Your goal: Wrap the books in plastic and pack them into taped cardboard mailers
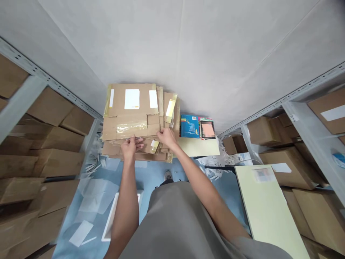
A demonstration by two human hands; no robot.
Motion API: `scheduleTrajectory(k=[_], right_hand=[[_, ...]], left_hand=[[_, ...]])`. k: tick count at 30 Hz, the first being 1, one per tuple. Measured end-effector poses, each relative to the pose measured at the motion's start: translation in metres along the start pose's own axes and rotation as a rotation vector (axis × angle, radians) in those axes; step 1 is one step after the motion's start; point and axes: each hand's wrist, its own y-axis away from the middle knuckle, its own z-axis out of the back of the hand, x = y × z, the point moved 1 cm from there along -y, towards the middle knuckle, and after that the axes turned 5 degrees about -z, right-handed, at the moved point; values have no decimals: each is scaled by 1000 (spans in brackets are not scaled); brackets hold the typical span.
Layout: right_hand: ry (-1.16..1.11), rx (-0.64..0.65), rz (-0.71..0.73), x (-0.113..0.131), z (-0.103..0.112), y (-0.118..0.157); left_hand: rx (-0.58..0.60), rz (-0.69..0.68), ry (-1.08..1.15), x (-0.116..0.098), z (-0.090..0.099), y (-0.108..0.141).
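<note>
A stack of flattened cardboard boxes point(132, 126) lies against the wall, its top piece bearing white labels and clear tape. My left hand point(129, 146) is at the near edge of the top flattened box, thumb at the edge and fingers reaching just below it, over the lower layers. At the same piece's right near corner, my right hand point(167, 137) pinches the cardboard with bent fingers. Underneath, uneven layers stick out toward me and to the right, one with a yellow-and-white label point(170, 108).
Right of the stack, a blue book point(190, 126) and a colourful booklet point(207, 128) rest on a pale yellow tabletop point(201, 146). Another pale table point(269, 205) stands at my right. Shelves of cartons point(58, 160) line both sides. Paper scraps point(81, 233) and a white tray point(110, 219) are on the floor.
</note>
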Motion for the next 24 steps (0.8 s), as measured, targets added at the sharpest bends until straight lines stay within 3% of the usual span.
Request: scheduleTrajectory(k=[4, 7, 11, 14, 19, 24], right_hand=[[-87, -12, -28, 8, 0, 3], [-250, 10, 8, 13, 3, 22], [-467, 55, 35, 7, 3, 59], [-568, 60, 83, -8, 8, 82], [-774, -40, 108, -62, 48, 107], [-923, -447, -52, -159, 114, 138]], left_hand=[[-8, 8, 40, 0, 5, 7], [-61, 11, 149, -6, 7, 17], [-70, -135, 361, -17, 5, 36], [5, -205, 319, -25, 2, 50], [166, -281, 145, -39, -12, 73], [404, -197, 178, -38, -60, 95]])
